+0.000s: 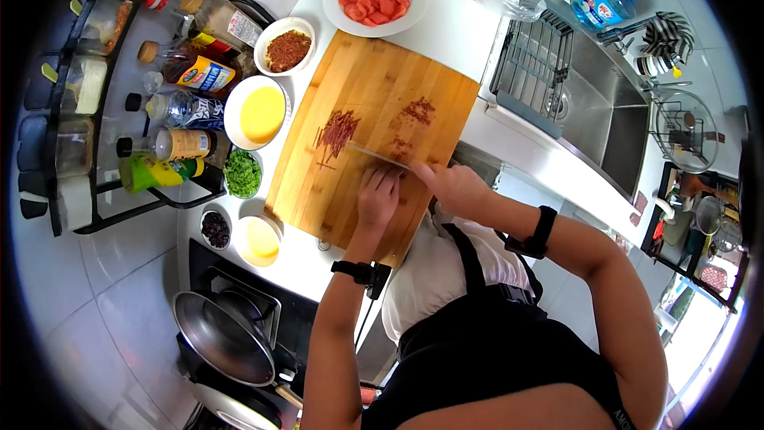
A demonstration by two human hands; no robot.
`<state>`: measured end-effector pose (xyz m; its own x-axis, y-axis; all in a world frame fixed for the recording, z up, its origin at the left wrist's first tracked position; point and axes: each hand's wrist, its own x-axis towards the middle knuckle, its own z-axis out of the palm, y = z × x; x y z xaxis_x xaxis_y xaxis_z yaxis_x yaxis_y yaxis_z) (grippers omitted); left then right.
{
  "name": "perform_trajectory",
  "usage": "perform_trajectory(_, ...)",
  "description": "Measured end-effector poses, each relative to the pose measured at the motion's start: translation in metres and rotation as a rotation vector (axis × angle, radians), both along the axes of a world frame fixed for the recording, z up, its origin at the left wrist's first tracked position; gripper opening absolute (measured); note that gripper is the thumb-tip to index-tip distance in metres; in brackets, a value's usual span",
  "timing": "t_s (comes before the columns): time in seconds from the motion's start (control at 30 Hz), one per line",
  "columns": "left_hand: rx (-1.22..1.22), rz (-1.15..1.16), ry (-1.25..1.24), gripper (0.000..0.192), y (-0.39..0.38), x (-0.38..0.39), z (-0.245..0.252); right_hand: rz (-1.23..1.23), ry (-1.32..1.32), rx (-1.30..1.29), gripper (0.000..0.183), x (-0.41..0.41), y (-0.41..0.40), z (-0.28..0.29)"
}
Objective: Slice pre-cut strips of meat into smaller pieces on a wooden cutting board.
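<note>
A bamboo cutting board (370, 83) lies on the white counter. My right hand (450, 185) grips a kitchen knife (379, 156), its blade pointing left across the board. Beside the blade, my left hand (380, 194) has its fingers curled down over a small dark reddish piece (401, 174), mostly hidden under the fingertips. Thin dark red strips (338, 131) form a pile left of the knife tip. Finely chopped red bits (419, 110) lie in two small heaps beyond the knife.
A plate of cut tomato (375, 0) stands behind the board. Along its left are bowls of chopped red-brown food (288, 51), yellow liquid (262, 114), chopped greens (242, 174) and dark pieces (215, 229). A frying pan (224, 337) is on the stove; a sink (588, 113) lies right.
</note>
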<state>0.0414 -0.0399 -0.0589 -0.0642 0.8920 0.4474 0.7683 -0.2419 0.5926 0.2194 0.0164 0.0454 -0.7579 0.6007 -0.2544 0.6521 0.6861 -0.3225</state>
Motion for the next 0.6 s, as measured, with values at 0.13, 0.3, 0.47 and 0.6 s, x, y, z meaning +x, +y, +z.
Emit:
perform_trajectory(0.13,0.004,-0.045,-0.038,0.013,0.001,-0.001,0.005,-0.023,-0.025,-0.062,0.056,0.006,0.002,0.010)
perform_trajectory(0.3,0.026,-0.040,-0.037,0.013,0.002,-0.003,0.000,0.005,-0.048,-0.098,0.057,0.008,-0.002,0.006)
perform_trajectory(0.47,0.010,-0.028,-0.057,0.011,0.000,-0.003,-0.005,0.023,-0.038,-0.065,0.052,0.008,-0.003,0.005)
perform_trajectory(0.6,0.002,-0.026,-0.049,0.010,0.000,-0.002,-0.005,0.031,-0.031,-0.062,0.051,0.003,-0.003,0.007)
